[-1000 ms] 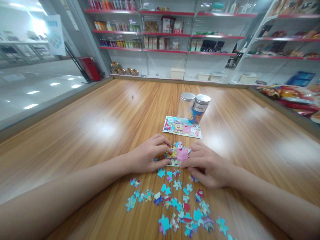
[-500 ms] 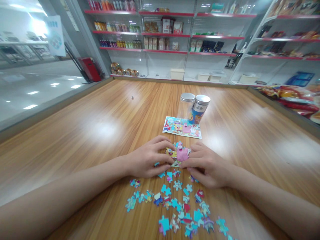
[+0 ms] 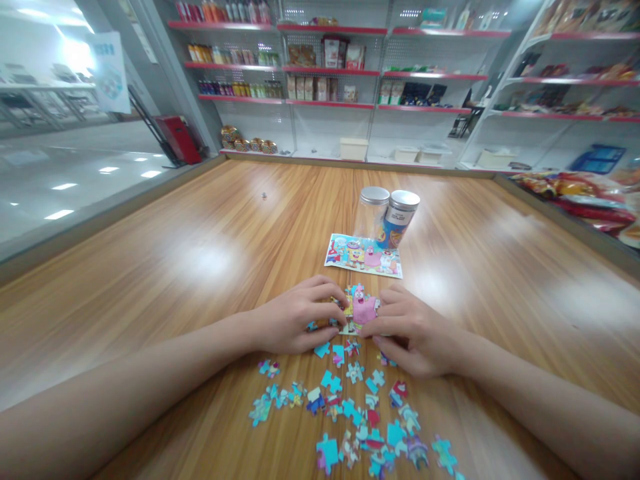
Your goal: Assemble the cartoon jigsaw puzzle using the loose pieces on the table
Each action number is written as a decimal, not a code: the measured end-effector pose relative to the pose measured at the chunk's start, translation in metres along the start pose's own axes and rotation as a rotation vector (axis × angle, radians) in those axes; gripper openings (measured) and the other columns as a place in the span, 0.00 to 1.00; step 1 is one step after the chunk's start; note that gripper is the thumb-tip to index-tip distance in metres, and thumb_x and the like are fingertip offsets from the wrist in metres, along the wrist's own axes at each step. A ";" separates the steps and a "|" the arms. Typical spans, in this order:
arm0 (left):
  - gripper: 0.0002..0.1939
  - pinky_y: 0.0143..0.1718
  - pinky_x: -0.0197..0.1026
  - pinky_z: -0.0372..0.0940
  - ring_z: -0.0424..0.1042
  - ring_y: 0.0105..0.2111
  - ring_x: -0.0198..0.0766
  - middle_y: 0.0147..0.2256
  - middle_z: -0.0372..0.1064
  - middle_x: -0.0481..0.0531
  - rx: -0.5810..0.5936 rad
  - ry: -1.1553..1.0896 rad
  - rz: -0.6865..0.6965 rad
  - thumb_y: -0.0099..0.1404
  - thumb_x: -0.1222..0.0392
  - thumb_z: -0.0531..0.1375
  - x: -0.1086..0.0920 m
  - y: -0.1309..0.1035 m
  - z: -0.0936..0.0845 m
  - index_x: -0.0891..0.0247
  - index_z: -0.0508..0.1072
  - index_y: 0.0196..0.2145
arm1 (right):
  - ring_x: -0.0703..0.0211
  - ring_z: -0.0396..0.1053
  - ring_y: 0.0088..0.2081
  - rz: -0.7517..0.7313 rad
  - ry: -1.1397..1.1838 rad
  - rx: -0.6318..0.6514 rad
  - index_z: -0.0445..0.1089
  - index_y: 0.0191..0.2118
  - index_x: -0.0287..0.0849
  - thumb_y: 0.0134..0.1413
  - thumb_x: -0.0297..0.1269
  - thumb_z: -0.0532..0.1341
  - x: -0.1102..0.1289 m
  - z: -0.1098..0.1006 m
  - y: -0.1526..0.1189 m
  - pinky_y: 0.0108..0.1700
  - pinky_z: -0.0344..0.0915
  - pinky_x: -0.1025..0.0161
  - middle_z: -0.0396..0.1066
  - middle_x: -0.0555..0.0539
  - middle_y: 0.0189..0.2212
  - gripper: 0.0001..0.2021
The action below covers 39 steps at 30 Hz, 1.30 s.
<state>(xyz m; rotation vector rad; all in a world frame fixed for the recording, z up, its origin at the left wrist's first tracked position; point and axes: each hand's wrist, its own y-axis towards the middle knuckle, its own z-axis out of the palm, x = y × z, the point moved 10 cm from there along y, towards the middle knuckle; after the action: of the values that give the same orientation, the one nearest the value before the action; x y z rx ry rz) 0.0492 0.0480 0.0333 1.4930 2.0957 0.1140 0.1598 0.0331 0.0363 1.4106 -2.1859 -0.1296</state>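
A small joined cluster of puzzle pieces [image 3: 359, 308], pink and yellow, lies on the wooden table [image 3: 210, 253]. My left hand [image 3: 295, 323] pinches its left edge with thumb and fingers. My right hand [image 3: 413, 330] presses on its right edge, fingers curled over the pieces. Several loose blue and multicoloured puzzle pieces [image 3: 350, 413] are scattered on the table just in front of both hands.
A printed reference picture [image 3: 364, 255] lies flat beyond the hands. Behind it stand two cylindrical jars with silver lids, one clear [image 3: 371, 213], one blue-labelled [image 3: 399, 217]. Store shelves with goods [image 3: 330, 67] line the far wall. Packaged snacks [image 3: 585, 200] lie at the right.
My left-hand fingers have shifted slightly along the cluster's left edge, covering more of the yellow part. The right hand and loose pieces stay in place.
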 end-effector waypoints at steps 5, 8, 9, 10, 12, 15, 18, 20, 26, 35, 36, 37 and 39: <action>0.09 0.56 0.50 0.66 0.69 0.52 0.46 0.49 0.71 0.59 0.009 0.000 -0.003 0.68 0.64 0.61 0.001 -0.001 0.002 0.61 0.76 0.45 | 0.55 0.63 0.37 0.003 0.002 0.005 0.75 0.45 0.43 0.57 0.25 0.59 0.000 0.002 0.000 0.41 0.53 0.56 0.72 0.48 0.32 0.12; 0.09 0.57 0.50 0.66 0.68 0.52 0.46 0.49 0.70 0.59 0.017 0.003 -0.008 0.68 0.64 0.60 0.001 -0.001 0.002 0.62 0.76 0.46 | 0.55 0.63 0.36 -0.004 -0.007 -0.012 0.75 0.42 0.42 0.57 0.25 0.59 0.001 0.000 0.000 0.40 0.53 0.56 0.71 0.47 0.30 0.10; 0.09 0.57 0.51 0.66 0.68 0.52 0.46 0.49 0.70 0.59 0.019 0.004 -0.009 0.68 0.64 0.60 0.001 0.000 0.002 0.62 0.76 0.46 | 0.55 0.63 0.35 -0.005 -0.010 -0.019 0.75 0.40 0.42 0.57 0.25 0.59 0.001 -0.001 0.000 0.40 0.53 0.56 0.71 0.47 0.29 0.10; 0.09 0.57 0.51 0.65 0.68 0.52 0.46 0.49 0.70 0.59 0.022 0.004 -0.010 0.68 0.64 0.60 0.001 0.000 0.002 0.62 0.76 0.46 | 0.55 0.63 0.35 -0.006 -0.013 -0.025 0.75 0.39 0.42 0.57 0.25 0.59 0.000 -0.002 -0.001 0.39 0.53 0.56 0.71 0.47 0.28 0.09; 0.09 0.57 0.51 0.65 0.68 0.52 0.47 0.49 0.70 0.59 0.028 0.004 -0.012 0.68 0.64 0.60 0.002 0.000 0.003 0.62 0.76 0.46 | 0.55 0.63 0.34 -0.003 -0.015 -0.032 0.75 0.38 0.42 0.57 0.26 0.59 -0.001 -0.003 -0.001 0.40 0.53 0.55 0.71 0.47 0.28 0.09; 0.09 0.57 0.51 0.66 0.68 0.52 0.47 0.49 0.70 0.59 0.022 0.007 -0.013 0.68 0.65 0.61 0.002 -0.001 0.003 0.61 0.76 0.46 | 0.55 0.63 0.34 -0.002 -0.014 -0.043 0.75 0.38 0.42 0.56 0.26 0.59 -0.003 -0.005 -0.002 0.40 0.53 0.55 0.72 0.47 0.28 0.09; 0.10 0.56 0.51 0.66 0.68 0.52 0.46 0.49 0.70 0.59 0.015 0.014 -0.010 0.67 0.66 0.61 0.002 -0.002 0.002 0.61 0.76 0.45 | 0.55 0.62 0.34 -0.014 -0.012 -0.046 0.75 0.38 0.42 0.57 0.26 0.59 -0.002 -0.005 -0.002 0.39 0.53 0.55 0.72 0.47 0.28 0.08; 0.11 0.57 0.51 0.66 0.68 0.52 0.46 0.49 0.70 0.59 0.022 0.015 -0.012 0.66 0.67 0.60 0.002 -0.002 0.003 0.61 0.75 0.46 | 0.55 0.62 0.34 -0.018 -0.009 -0.038 0.75 0.39 0.42 0.57 0.26 0.59 0.000 -0.004 -0.002 0.39 0.53 0.56 0.72 0.47 0.28 0.09; 0.13 0.56 0.51 0.66 0.67 0.52 0.46 0.49 0.70 0.59 0.015 0.010 -0.012 0.65 0.69 0.59 0.002 -0.001 0.003 0.61 0.75 0.46 | 0.55 0.62 0.33 -0.014 -0.006 -0.047 0.75 0.37 0.43 0.56 0.26 0.59 0.000 -0.004 -0.002 0.39 0.53 0.56 0.71 0.47 0.27 0.08; 0.16 0.56 0.51 0.66 0.67 0.52 0.46 0.50 0.69 0.59 0.030 0.022 -0.013 0.64 0.73 0.56 0.003 -0.001 0.004 0.61 0.75 0.47 | 0.55 0.62 0.33 -0.013 -0.006 -0.046 0.75 0.36 0.42 0.55 0.26 0.59 -0.001 -0.005 -0.002 0.38 0.53 0.56 0.71 0.47 0.26 0.08; 0.16 0.57 0.51 0.66 0.67 0.52 0.46 0.50 0.69 0.59 0.031 0.021 -0.013 0.64 0.73 0.56 0.003 -0.001 0.004 0.62 0.75 0.47 | 0.55 0.62 0.32 -0.014 -0.008 -0.050 0.74 0.35 0.42 0.55 0.26 0.59 -0.001 -0.006 -0.002 0.38 0.52 0.56 0.70 0.47 0.26 0.08; 0.16 0.57 0.51 0.65 0.67 0.52 0.46 0.51 0.69 0.59 0.033 0.020 -0.016 0.64 0.73 0.56 0.004 -0.002 0.004 0.62 0.75 0.47 | 0.56 0.62 0.32 -0.016 -0.010 -0.054 0.74 0.35 0.42 0.55 0.26 0.59 -0.001 -0.006 -0.002 0.38 0.52 0.56 0.70 0.48 0.26 0.07; 0.17 0.57 0.51 0.65 0.67 0.52 0.47 0.51 0.69 0.59 0.031 0.019 -0.019 0.64 0.73 0.56 0.004 -0.002 0.004 0.61 0.75 0.47 | 0.56 0.61 0.32 -0.025 -0.012 -0.066 0.74 0.35 0.42 0.55 0.26 0.59 0.001 -0.007 -0.001 0.37 0.52 0.56 0.69 0.48 0.25 0.07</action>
<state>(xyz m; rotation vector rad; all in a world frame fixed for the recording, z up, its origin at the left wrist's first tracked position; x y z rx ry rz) 0.0488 0.0498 0.0272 1.4954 2.1357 0.0897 0.1641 0.0333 0.0424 1.4046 -2.1538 -0.2180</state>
